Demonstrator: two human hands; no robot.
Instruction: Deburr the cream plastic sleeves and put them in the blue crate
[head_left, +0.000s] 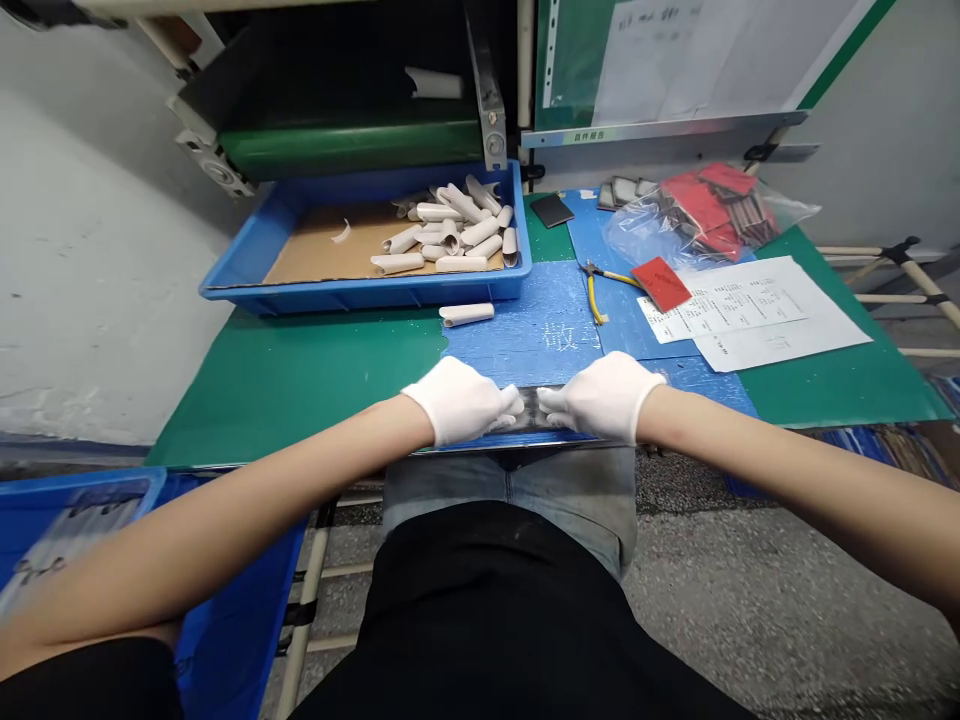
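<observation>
Bin of blue plastic [82, 500] sits lowest at the far left, below the near edge of the surface [300, 380]. Up on the green mat, toward the back, lies a blue tray [247, 250] lined with cardboard, with a heap of rolled white tubes [450, 235] crowded into its right half. Behind the tray runs a green roller [345, 145]. Just in front of the tray's right corner a single white tube [466, 314] lies alone on a blue sheet [525, 330].

At the near edge, the left hand [457, 400] in a white glove rests on top of a dark glossy strip [529, 410]. Its grip is loosely curled with the fingertips pointing right, and whether the fingers close around the strip's edge cannot be told. The strip lies flat along the surface's front edge, between and under both hands. The right hand [604, 395] is gloved too and mirrors the left: its fingertips point left and nearly meet the other hand's, its grip bent over the strip and equally unclear.

Further right and back lie yellow-handled pliers [596, 290], a red card [660, 283] on printed papers [750, 310], and a clear bag [705, 215] of red and dark pieces.
</observation>
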